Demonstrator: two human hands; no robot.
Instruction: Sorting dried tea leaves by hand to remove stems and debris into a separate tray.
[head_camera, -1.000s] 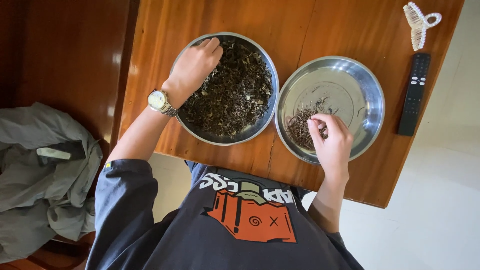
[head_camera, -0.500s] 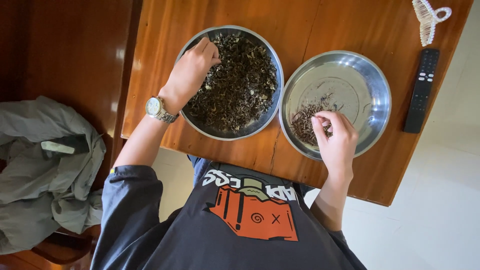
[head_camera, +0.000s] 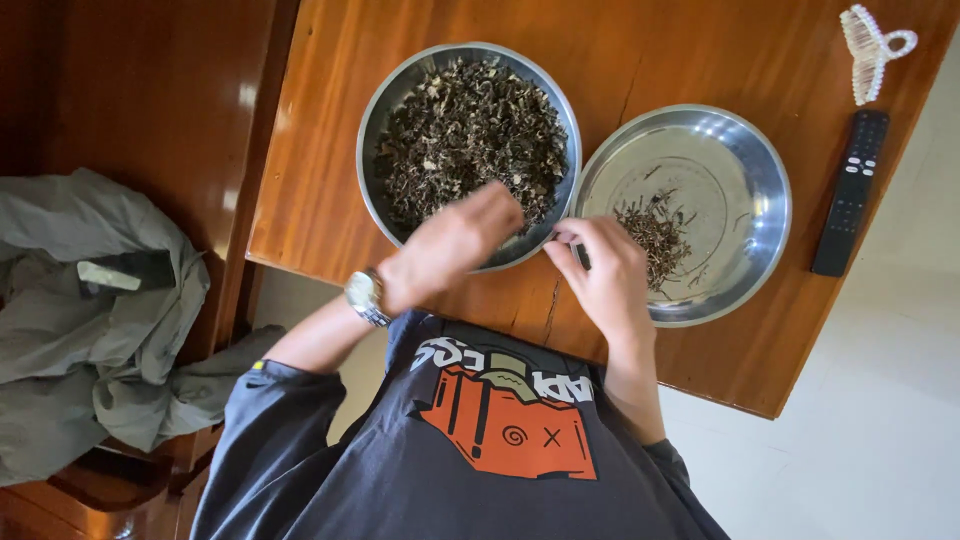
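A wooden table (head_camera: 330, 150) is carrying everything, its grain running far to near, with a grey cloth (head_camera: 90, 310) heaped off its left edge. Two steel vessels are sitting side by side on it, rims nearly touching: a deep bowl (head_camera: 372, 130) on the left, holding a heap of dark dried leaves (head_camera: 460, 120), and a shallow plate (head_camera: 740, 160) on the right, mostly bare metal with a small pile of stems (head_camera: 655, 235) lying near its middle.

The sorting step looks to be in hand: both hands are meeting over the near rims, between bowl and plate. The left hand (head_camera: 450, 245), a watch (head_camera: 365, 297) on its wrist, is hovering over the bowl's near edge with fingers curled together; whether it is pinching any leaf I cannot tell. The right hand (head_camera: 600, 270) is resting at the plate's near-left rim, fingertips (head_camera: 565, 235) pressed together as if nipping a small bit, too small to make out.

The next move probably calls for a fine pinch and a short reach right, to the stem pile.

The leaves are looking crumpled, brittle and dark green-brown, flecked with paler bits. At the far right a black remote (head_camera: 850, 190) and a pale hair clip (head_camera: 872, 45) are lying.
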